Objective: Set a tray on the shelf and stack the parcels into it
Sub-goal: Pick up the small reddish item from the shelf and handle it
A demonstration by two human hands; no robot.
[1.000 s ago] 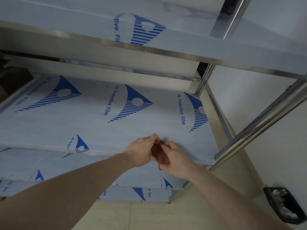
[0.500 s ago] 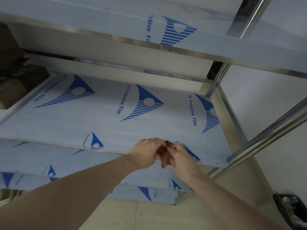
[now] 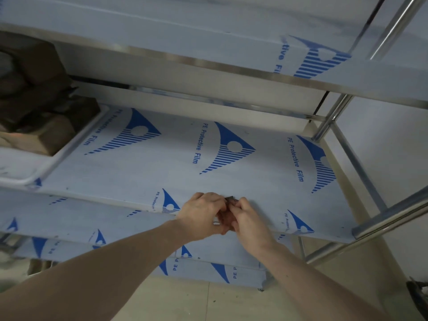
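I have both hands brought together at the front edge of the middle shelf (image 3: 231, 158), and they meet over 1 small dark scrap (image 3: 231, 199) whose mesh-like top edge just shows above the knuckles. My left hand (image 3: 201, 214) has its fingers curled toward that scrap, and my right hand (image 3: 249, 220) pinches it from the other side with the thumb and forefinger; I judge both are gripping it, though most of it is hidden between them and I cannot tell what it is. Holding it low against the shelf lip looks like a way to steady a fiddly thing, not part of the stacking itself. The tray (image 3: 30, 172) already sits on this shelf at the far left, its white rim flush on the blue-printed film, and the brown parcels (image 3: 44, 133) are piled in it toward the back corner, with bare tray floor in front of them. That placement leaves the right half of the shelf free, which I take as spare room. A dark bin (image 3: 418, 295) stands on the floor at lower right, well apart from my hands.
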